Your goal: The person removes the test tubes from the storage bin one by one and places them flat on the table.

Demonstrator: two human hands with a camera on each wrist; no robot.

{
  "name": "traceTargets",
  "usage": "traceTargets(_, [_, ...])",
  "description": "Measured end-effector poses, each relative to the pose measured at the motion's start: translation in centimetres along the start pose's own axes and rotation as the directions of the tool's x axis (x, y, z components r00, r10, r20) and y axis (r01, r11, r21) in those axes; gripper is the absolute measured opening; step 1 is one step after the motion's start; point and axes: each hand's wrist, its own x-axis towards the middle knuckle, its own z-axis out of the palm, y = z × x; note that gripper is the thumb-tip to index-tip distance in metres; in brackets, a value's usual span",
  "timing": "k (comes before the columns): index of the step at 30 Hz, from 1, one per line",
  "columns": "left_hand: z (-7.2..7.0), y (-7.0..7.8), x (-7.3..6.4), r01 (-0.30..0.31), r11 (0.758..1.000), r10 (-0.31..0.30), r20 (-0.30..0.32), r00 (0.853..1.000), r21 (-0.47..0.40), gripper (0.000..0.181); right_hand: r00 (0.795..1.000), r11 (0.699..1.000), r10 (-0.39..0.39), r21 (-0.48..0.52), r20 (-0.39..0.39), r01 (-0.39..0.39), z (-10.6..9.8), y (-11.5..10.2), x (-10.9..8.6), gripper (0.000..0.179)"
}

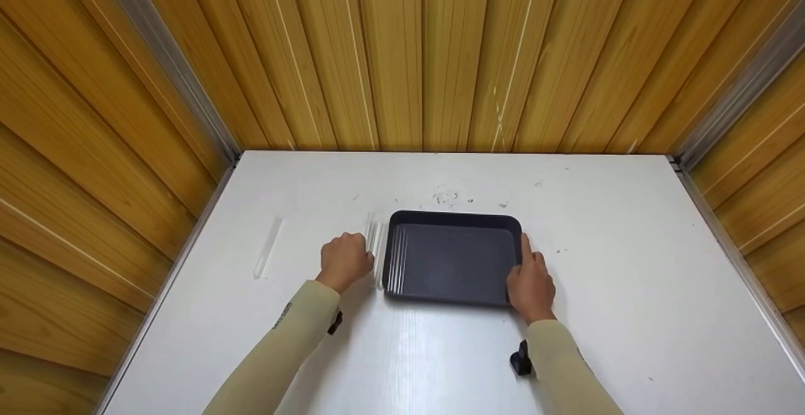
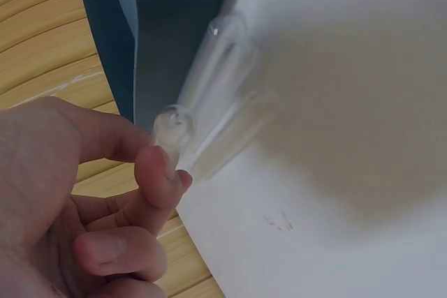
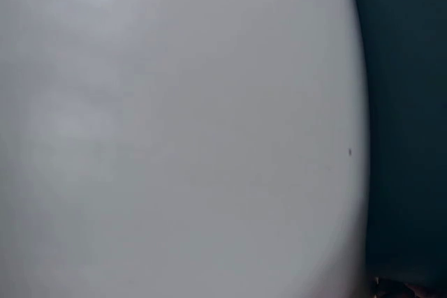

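My left hand (image 1: 344,260) pinches a clear test tube (image 2: 174,127) between thumb and forefinger, just left of the tray. Beside it, more clear test tubes (image 2: 216,61) lie on the table along the tray's outer left wall, their rounded ends showing in the left wrist view. The dark grey rectangular tray (image 1: 459,264) stands flat, with pale lengthwise streaks inside along its left side. At the tray's right wall, my right hand (image 1: 532,283) grips the rim, forefinger stretched along the outside. Only the dark tray wall (image 3: 408,116) and table show in the right wrist view.
A single clear tube (image 1: 268,247) lies apart on the left of the white table (image 1: 629,276). Wood-patterned panels (image 1: 390,56) close off the back and both sides. Dark smudges (image 1: 446,198) mark the tabletop behind the tray.
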Motion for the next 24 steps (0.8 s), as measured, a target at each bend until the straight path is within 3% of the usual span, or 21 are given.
traceTargets(9, [0.7, -0.7, 0.2, 0.047, 0.999, -0.048, 0.061, 0.997, 0.019, 0.018, 1.0, 1.0, -0.001, 0.005, 0.0, 0.001, 0.0, 0.0, 0.0, 0.06])
traceTargets(24, [2.0, -1.4, 0.3, 0.045, 0.999, -0.045, 0.076, 0.996, 0.003, 0.019, 1.0, 1.0, 0.0, 0.005, -0.007, 0.0, 0.0, -0.2, 0.0, 0.061])
